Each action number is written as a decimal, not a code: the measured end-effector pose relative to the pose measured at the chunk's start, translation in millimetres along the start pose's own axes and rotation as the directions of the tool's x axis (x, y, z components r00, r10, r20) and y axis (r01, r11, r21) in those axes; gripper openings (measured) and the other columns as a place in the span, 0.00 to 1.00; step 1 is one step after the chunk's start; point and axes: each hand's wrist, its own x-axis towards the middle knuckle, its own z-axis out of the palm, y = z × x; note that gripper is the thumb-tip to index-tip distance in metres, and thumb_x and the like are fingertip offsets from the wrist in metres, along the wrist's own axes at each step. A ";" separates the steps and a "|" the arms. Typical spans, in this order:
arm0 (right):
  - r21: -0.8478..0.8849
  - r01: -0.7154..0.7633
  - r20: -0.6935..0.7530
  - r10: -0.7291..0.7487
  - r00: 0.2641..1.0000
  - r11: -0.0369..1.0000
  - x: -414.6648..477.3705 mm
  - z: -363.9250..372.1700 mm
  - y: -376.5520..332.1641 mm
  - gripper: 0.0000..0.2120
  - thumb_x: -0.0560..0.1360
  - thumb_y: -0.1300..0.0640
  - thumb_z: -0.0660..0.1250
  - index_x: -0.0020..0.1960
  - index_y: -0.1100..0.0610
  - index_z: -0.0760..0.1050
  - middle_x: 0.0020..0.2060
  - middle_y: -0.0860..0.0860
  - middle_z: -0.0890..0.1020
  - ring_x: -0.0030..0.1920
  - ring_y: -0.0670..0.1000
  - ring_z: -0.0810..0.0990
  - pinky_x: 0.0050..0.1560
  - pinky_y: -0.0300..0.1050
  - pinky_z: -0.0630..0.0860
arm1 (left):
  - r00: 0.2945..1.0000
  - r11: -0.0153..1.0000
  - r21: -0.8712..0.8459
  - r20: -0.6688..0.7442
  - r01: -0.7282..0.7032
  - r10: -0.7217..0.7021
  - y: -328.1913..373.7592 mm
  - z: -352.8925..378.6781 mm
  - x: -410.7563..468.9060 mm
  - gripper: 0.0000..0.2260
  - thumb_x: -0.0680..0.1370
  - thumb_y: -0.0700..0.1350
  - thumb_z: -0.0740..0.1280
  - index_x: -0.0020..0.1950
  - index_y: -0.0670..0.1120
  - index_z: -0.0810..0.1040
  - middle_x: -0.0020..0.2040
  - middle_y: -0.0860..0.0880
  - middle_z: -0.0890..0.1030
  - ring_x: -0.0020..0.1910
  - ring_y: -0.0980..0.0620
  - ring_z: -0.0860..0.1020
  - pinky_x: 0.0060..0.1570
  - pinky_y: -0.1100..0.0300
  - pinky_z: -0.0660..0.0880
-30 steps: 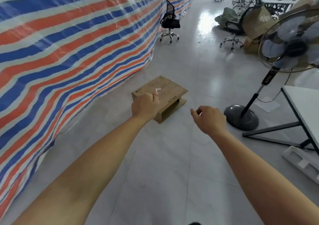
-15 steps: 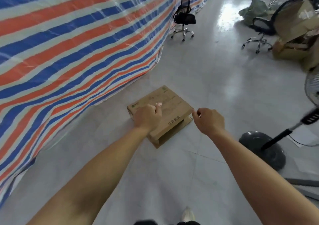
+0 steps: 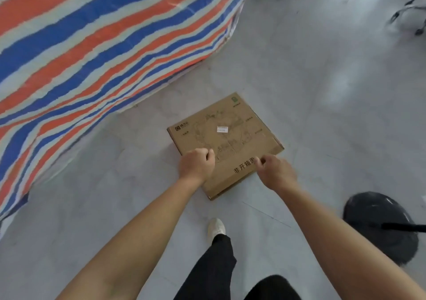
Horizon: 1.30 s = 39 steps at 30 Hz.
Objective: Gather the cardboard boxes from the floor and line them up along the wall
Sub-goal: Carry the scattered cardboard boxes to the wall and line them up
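Closer now: left hand (image 3: pixel 196 166), right hand (image 3: pixel 277 173) over cardboard box (image 3: pixel 227 136) near edge; fingers (image 3: pixel 210 157) curled, empty.

A big indoor work space, part office and part storage: a pale grey tiled floor (image 3: pixel 322 92), a red, blue and white striped plastic tarpaulin (image 3: pixel 92 46) hung as a partition, wheeled metal office-chair bases (image 3: pixel 412 6) at the far edge, a black round stand base (image 3: pixel 373 219), and a flat brown cardboard box (image 3: pixel 242 115) lying on the tiles

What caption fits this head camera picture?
Left hand and right hand reach over a flat cardboard box on the floor beside a striped tarp.
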 end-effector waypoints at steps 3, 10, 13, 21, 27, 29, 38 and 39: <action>0.013 -0.061 0.108 0.060 0.992 0.998 89.3 58.3 11.0 0.19 0.82 0.42 0.54 0.51 0.54 0.77 0.41 0.50 0.77 0.41 0.53 0.74 0.38 0.46 0.67 | 0.994 0.998 0.055 0.101 0.043 -0.048 -21.8 70.3 81.3 0.16 0.82 0.51 0.59 0.36 0.44 0.71 0.36 0.48 0.75 0.40 0.44 0.76 0.34 0.56 0.66; 0.152 -0.286 0.402 0.205 0.892 0.946 219.1 249.3 76.1 0.25 0.81 0.41 0.59 0.69 0.58 0.69 0.60 0.58 0.80 0.61 0.61 0.78 0.58 0.53 0.74 | 0.903 0.985 0.125 0.397 0.122 -0.162 -108.6 256.9 178.5 0.13 0.80 0.49 0.60 0.63 0.49 0.76 0.64 0.44 0.74 0.61 0.43 0.74 0.55 0.53 0.72; 0.219 -0.412 0.514 0.254 0.819 0.885 245.9 330.5 103.4 0.35 0.80 0.41 0.64 0.78 0.60 0.60 0.72 0.59 0.72 0.71 0.60 0.71 0.68 0.53 0.69 | 0.867 0.969 0.175 0.438 0.176 -0.236 -152.9 334.8 191.8 0.18 0.80 0.51 0.62 0.70 0.49 0.71 0.69 0.45 0.70 0.65 0.43 0.71 0.60 0.51 0.71; 0.508 -0.774 0.722 0.302 0.622 0.379 268.8 458.1 149.7 0.51 0.74 0.41 0.72 0.82 0.55 0.41 0.74 0.52 0.67 0.59 0.51 0.76 0.67 0.56 0.75 | 0.820 0.874 0.478 0.462 0.091 -0.338 -229.0 464.8 161.0 0.54 0.70 0.64 0.73 0.80 0.54 0.38 0.79 0.41 0.33 0.78 0.40 0.35 0.75 0.38 0.50; 0.603 -0.766 0.726 0.244 0.643 0.222 277.1 434.4 136.1 0.11 0.82 0.47 0.64 0.57 0.54 0.75 0.51 0.52 0.82 0.48 0.49 0.84 0.49 0.45 0.81 | 0.893 0.865 0.469 0.292 0.178 -0.343 -223.0 455.5 138.1 0.49 0.74 0.48 0.71 0.80 0.52 0.36 0.79 0.39 0.36 0.79 0.38 0.39 0.73 0.35 0.56; 0.640 -0.729 0.698 0.212 0.684 0.243 275.8 400.8 126.2 0.07 0.83 0.51 0.62 0.50 0.53 0.75 0.47 0.50 0.82 0.43 0.48 0.82 0.50 0.46 0.80 | 0.904 0.867 0.453 0.249 0.207 -0.346 -206.7 435.2 136.9 0.46 0.75 0.48 0.69 0.80 0.52 0.37 0.79 0.38 0.38 0.79 0.38 0.40 0.73 0.35 0.57; 0.781 -0.487 0.515 0.036 0.856 0.392 266.7 220.0 86.7 0.18 0.80 0.46 0.67 0.66 0.52 0.76 0.58 0.50 0.82 0.58 0.50 0.80 0.60 0.47 0.77 | 0.998 0.896 0.443 -0.056 0.039 -0.015 -116.6 285.4 170.6 0.23 0.80 0.40 0.63 0.76 0.47 0.67 0.64 0.40 0.78 0.57 0.37 0.79 0.43 0.49 0.77; 0.739 -0.471 0.500 0.076 0.863 0.483 261.7 209.5 87.8 0.23 0.79 0.43 0.67 0.70 0.52 0.72 0.64 0.50 0.78 0.61 0.50 0.77 0.61 0.47 0.75 | 0.995 0.901 0.433 -0.097 0.028 0.015 -101.8 265.0 177.7 0.20 0.81 0.40 0.63 0.74 0.47 0.70 0.57 0.41 0.82 0.47 0.39 0.80 0.37 0.52 0.73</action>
